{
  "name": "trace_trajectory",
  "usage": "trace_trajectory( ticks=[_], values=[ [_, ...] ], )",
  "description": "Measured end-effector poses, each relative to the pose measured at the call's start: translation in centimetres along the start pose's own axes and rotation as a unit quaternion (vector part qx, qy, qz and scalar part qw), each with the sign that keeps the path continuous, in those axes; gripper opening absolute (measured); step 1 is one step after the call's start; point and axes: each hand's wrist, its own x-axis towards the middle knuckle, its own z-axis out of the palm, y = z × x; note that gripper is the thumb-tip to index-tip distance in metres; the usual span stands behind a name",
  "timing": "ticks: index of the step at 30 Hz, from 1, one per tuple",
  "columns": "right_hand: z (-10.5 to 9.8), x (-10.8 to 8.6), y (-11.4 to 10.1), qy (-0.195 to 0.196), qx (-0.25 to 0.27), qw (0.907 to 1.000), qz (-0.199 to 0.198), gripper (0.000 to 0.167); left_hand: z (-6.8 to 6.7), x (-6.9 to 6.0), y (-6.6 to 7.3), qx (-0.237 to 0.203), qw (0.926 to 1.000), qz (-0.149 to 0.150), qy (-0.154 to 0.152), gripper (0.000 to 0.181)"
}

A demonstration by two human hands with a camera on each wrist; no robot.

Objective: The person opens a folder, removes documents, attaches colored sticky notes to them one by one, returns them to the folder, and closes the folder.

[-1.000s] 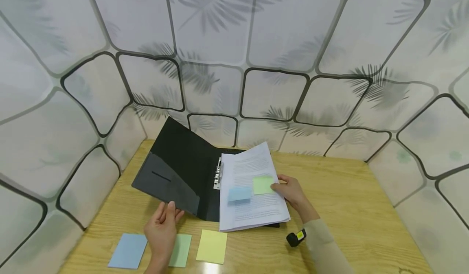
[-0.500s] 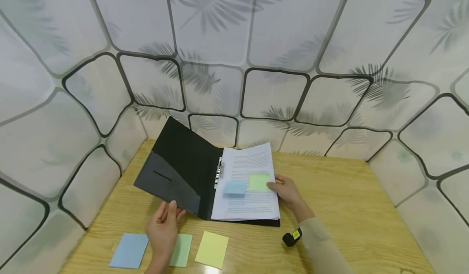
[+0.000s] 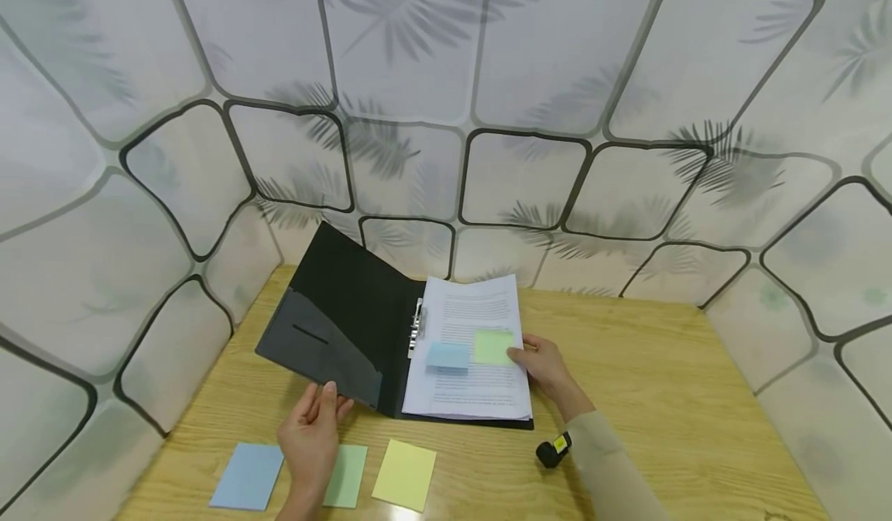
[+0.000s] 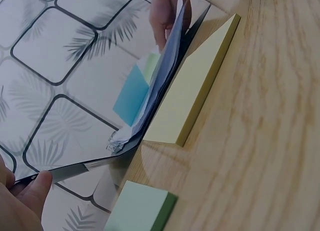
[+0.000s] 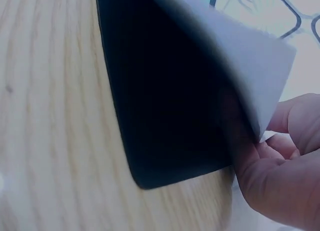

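Observation:
A black binder (image 3: 355,304) lies open on the wooden table, its left cover tilted up. My left hand (image 3: 311,436) pinches that cover's lower edge between thumb and fingers, also seen in the left wrist view. On the right cover rests a stack of printed paper (image 3: 474,397), beside the metal clip (image 3: 416,327). A blue sticky note (image 3: 447,357) and a green sticky note (image 3: 493,347) are stuck to the top sheet. My right hand (image 3: 547,366) grips the stack's right edge, thumb on top; in the right wrist view the paper (image 5: 250,56) is lifted off the black cover (image 5: 165,101).
Blue (image 3: 247,476), green (image 3: 346,476) and yellow (image 3: 405,474) sticky note pads lie in a row along the near side of the table (image 3: 662,397). A small black device (image 3: 554,451) sits at the right wrist. Patterned fabric walls (image 3: 530,180) enclose the table.
My right hand has brought the paper stack left and straightened it over the right cover. The stack's edge now lies closer to the clip. My left hand keeps its hold on the cover.

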Motion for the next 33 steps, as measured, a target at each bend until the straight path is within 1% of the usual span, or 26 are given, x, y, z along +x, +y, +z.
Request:
trace_trajectory(
  ticks=[3, 4, 6, 8, 10, 11, 12, 14, 17, 19, 21, 23, 26, 28, 29, 30, 31, 33],
  values=[
    [0.0, -0.1, -0.1, -0.005, -0.018, 0.9998, -0.003, 0.052, 0.0, 0.0, 0.0, 0.001, 1.0, 0.0, 0.0, 0.051],
    [0.0, -0.1, -0.2, -0.001, -0.035, 0.9993, -0.009, 0.053, 0.0, 0.0, 0.0, 0.002, 1.0, 0.0, -0.001, 0.051],
    [-0.1, -0.4, -0.5, 0.018, -0.088, 0.9956, -0.028, 0.055, 0.0, 0.0, -0.1, 0.001, 1.0, -0.001, -0.001, 0.051],
    [-0.2, -0.7, -0.9, 0.042, -0.154, 0.9858, -0.053, 0.057, -0.1, 0.1, -0.2, -0.002, 1.0, -0.001, -0.001, 0.051],
    [-0.3, -1.2, -1.5, 0.068, -0.219, 0.9701, -0.079, 0.056, -0.1, 0.1, -0.2, -0.002, 1.0, -0.001, -0.002, 0.051],
    [-0.3, -1.5, -1.7, 0.078, -0.241, 0.9632, -0.089, 0.055, -0.1, 0.1, -0.3, -0.002, 1.0, -0.001, -0.002, 0.051],
    [-0.4, -1.7, -2.0, 0.084, -0.257, 0.9579, -0.097, 0.054, -0.2, 0.1, -0.3, -0.002, 1.0, -0.001, -0.002, 0.051],
    [-0.4, -2.1, -2.3, 0.09, -0.276, 0.9511, -0.106, 0.051, -0.2, 0.2, -0.4, 0.002, 1.0, -0.001, 0.0, 0.051],
    [-0.4, -2.6, -2.5, 0.095, -0.287, 0.9465, -0.114, 0.047, -0.2, 0.2, -0.4, 0.008, 1.0, -0.004, 0.001, 0.052],
    [-0.3, -2.6, -2.4, 0.09, -0.299, 0.9418, -0.126, 0.045, -0.3, 0.2, -0.4, 0.011, 0.9999, -0.01, 0.002, 0.052],
    [-0.3, -2.6, -2.2, 0.074, -0.314, 0.9354, -0.145, 0.046, -0.3, 0.2, -0.4, 0.011, 0.9998, -0.018, -0.001, 0.054],
    [-0.2, -2.4, -1.9, 0.049, -0.344, 0.9238, -0.161, 0.05, -0.4, 0.1, -0.4, 0.012, 0.9995, -0.031, -0.004, 0.054],
    [-0.1, -2.0, -1.2, 0.006, -0.4, 0.8987, -0.179, 0.056, -0.7, 0.1, -0.4, 0.026, 0.9984, -0.05, -0.007, 0.056],
    [0.0, -1.9, -0.9, -0.018, -0.437, 0.8812, -0.179, 0.059, -1.1, 0.0, -0.2, 0.046, 0.9968, -0.065, -0.005, 0.058],
    [0.0, -1.8, -0.7, -0.026, -0.448, 0.8756, -0.179, 0.059, -1.3, 0.0, -0.1, 0.059, 0.9957, -0.071, 0.001, 0.058],
    [0.1, -1.8, -0.6, -0.032, -0.46, 0.8691, -0.179, 0.059, -1.5, 0.0, 0.0, 0.076, 0.9946, -0.07, 0.009, 0.059],
    [0.1, -1.8, -0.6, -0.038, -0.465, 0.866, -0.18, 0.058, -1.8, 0.0, 0.2, 0.088, 0.9938, -0.064, 0.021, 0.059],
    [0.1, -1.9, -0.7, -0.045, -0.47, 0.8629, -0.181, 0.057, -2.5, 0.3, 0.7, 0.119, 0.9903, -0.051, 0.05, 0.06]
  ],
)
